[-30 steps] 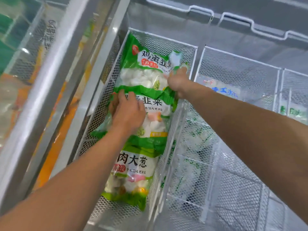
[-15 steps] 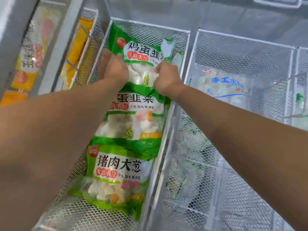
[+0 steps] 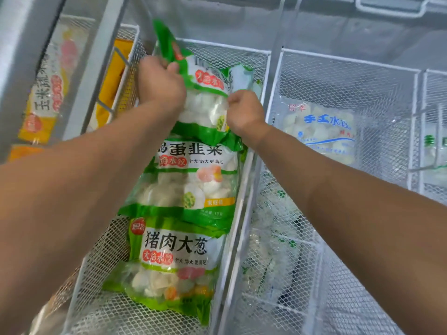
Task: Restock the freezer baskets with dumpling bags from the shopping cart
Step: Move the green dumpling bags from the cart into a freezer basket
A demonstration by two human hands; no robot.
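Change: half a second ago the top bag (image 3: pixel 208 97) lay flat at the far end of the basket (image 3: pixel 242 54); now its upper edge is lifted and tilted toward the left, rising above the rim.
Meaning: probably the bag is being stood up or re-seated to fit the row, so this placement is not yet finished.
Left hand (image 3: pixel 160 83): closed in a fist on the bag's upper-left edge, green film bunched above the knuckles.
Right hand (image 3: pixel 244 110): closed on the bag's right side, lower than the left; the fingers are hidden behind the knuckles.
Other bags: a second bag (image 3: pixel 191 180) and a third bag (image 3: pixel 169 259) lie overlapping in the same basket, nearer the viewer.
Neighbour: the next basket (image 3: pixel 348 64) to the right holds a white bag (image 3: pixel 319 131).
Cart: not in view.
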